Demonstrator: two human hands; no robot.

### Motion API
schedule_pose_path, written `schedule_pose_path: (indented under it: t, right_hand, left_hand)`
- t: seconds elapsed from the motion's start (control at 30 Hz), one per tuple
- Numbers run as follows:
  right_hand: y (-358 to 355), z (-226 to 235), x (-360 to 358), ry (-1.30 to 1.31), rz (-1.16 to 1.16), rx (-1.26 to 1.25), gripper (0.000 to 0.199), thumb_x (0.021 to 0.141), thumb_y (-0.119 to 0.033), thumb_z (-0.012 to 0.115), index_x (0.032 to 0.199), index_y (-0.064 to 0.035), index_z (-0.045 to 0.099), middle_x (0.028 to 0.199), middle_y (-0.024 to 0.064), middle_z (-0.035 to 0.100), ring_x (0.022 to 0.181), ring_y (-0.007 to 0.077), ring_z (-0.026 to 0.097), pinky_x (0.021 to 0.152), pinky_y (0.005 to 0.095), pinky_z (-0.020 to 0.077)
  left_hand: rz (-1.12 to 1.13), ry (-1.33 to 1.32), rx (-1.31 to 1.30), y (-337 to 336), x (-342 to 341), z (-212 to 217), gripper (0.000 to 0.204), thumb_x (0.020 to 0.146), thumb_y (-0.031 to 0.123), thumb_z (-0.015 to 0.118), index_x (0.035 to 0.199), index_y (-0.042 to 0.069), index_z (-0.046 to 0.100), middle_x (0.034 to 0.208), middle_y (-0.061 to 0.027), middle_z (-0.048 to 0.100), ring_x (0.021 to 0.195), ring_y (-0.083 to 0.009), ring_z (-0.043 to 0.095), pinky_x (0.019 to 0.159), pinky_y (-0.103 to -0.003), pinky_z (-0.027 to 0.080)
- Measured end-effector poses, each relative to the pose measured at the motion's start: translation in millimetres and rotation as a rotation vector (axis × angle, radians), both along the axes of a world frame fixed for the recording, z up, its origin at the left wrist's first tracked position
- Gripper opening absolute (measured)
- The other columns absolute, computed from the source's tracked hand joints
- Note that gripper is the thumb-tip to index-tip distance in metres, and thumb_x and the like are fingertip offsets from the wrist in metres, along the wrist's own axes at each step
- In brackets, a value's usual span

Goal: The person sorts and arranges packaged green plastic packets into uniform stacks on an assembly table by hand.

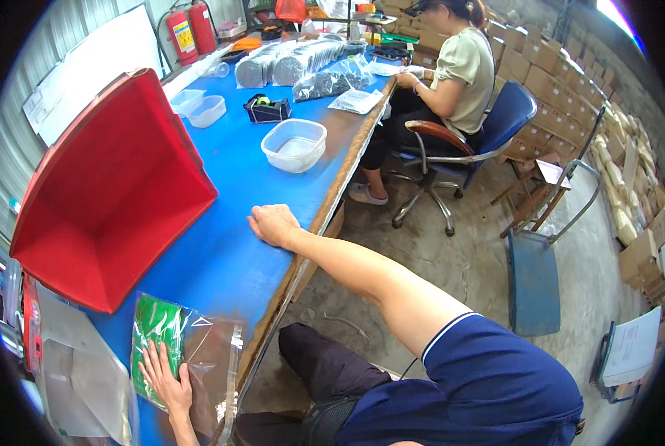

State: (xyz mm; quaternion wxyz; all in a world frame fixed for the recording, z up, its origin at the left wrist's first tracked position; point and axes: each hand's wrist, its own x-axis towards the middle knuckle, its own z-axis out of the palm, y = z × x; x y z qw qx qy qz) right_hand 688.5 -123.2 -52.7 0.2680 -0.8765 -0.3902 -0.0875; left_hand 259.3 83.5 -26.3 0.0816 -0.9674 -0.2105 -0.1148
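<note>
My left hand (pixel 167 380) lies flat, fingers spread, on a clear plastic bag (pixel 208 349). Inside the bag's left part is a flat green item (pixel 159 321), whose kind I cannot make out. My right hand (pixel 274 225) rests farther along the blue tabletop, near its right edge, its fingers curled in and nothing visible in them. Beyond that hand stands a clear plastic tub (pixel 294 146). A large red open-fronted bin (pixel 117 189) tilts on the table to the left, between the bag and the far tubs.
A black tape dispenser (pixel 267 109), small clear tubs (pixel 207 111) and stacks of bagged grey discs (pixel 295 67) occupy the blue table (pixel 232 175). A co-worker (pixel 462 74) sits at its far right on a blue chair (pixel 507 123). A trolley (pixel 534 282) and cardboard boxes (pixel 563 82) stand right.
</note>
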Motion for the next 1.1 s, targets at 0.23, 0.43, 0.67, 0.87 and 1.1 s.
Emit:
schedule_pose_path:
  t: [0.23, 0.43, 0.67, 0.87, 1.1]
  right_hand:
    - [20.5, -23.0, -0.7, -0.052, 0.012, 0.083, 0.030, 0.089, -0.030, 0.056, 0.079, -0.0048, 0.069, 0.077, 0.0212, 0.070, 0.076, 0.0369, 0.071, 0.072, 0.0492, 0.0565]
    - [-7.6, -4.1, 13.7, -0.130, -0.049, 0.022, 0.033, 0.095, -0.034, 0.058, 0.079, -0.0061, 0.065, 0.076, 0.0225, 0.068, 0.074, 0.0410, 0.068, 0.068, 0.0520, 0.0536]
    - [4.5, -16.5, 6.1, -0.123, 0.019, 0.055, 0.031, 0.096, -0.034, 0.054, 0.083, -0.0079, 0.064, 0.083, 0.0207, 0.070, 0.080, 0.0422, 0.068, 0.074, 0.0549, 0.0524]
    - [3.1, 0.9, 5.4, -0.024, -0.015, -0.004, 0.034, 0.097, -0.034, 0.053, 0.083, -0.0053, 0.063, 0.081, 0.0214, 0.069, 0.079, 0.0430, 0.067, 0.074, 0.0540, 0.0521]
    - [7.4, 6.4, -6.9, -0.107, 0.039, 0.010, 0.034, 0.095, -0.039, 0.057, 0.085, -0.0065, 0.062, 0.083, 0.0219, 0.068, 0.082, 0.0438, 0.066, 0.073, 0.0542, 0.0510]
  left_hand:
    - [0.037, 0.009, -0.113, -1.1, -14.9, 11.2, 0.066, 0.093, 0.037, 0.060, 0.150, 0.008, 0.043, 0.159, -0.0165, 0.035, 0.147, -0.0400, 0.027, 0.121, -0.054, 0.011]
    - [-0.031, 0.161, -0.499, 9.4, 13.5, 44.7, 0.082, 0.089, 0.057, 0.061, 0.154, 0.014, 0.037, 0.164, -0.0127, 0.025, 0.152, -0.0347, 0.019, 0.123, -0.053, 0.011]
    - [0.136, -0.108, -0.329, 19.4, 9.0, 33.3, 0.084, 0.084, 0.039, 0.071, 0.155, 0.013, 0.035, 0.163, -0.0146, 0.027, 0.150, -0.0401, 0.021, 0.121, -0.057, 0.014]
    - [0.172, -0.006, -0.154, 10.4, 24.1, 9.8, 0.088, 0.088, 0.062, 0.059, 0.157, 0.015, 0.032, 0.163, -0.0139, 0.027, 0.150, -0.0390, 0.020, 0.120, -0.061, 0.006]
    - [0.165, -0.113, -0.270, -1.0, 11.7, 7.8, 0.082, 0.086, 0.059, 0.064, 0.151, 0.013, 0.041, 0.158, -0.0198, 0.034, 0.145, -0.0466, 0.029, 0.117, -0.067, 0.013]
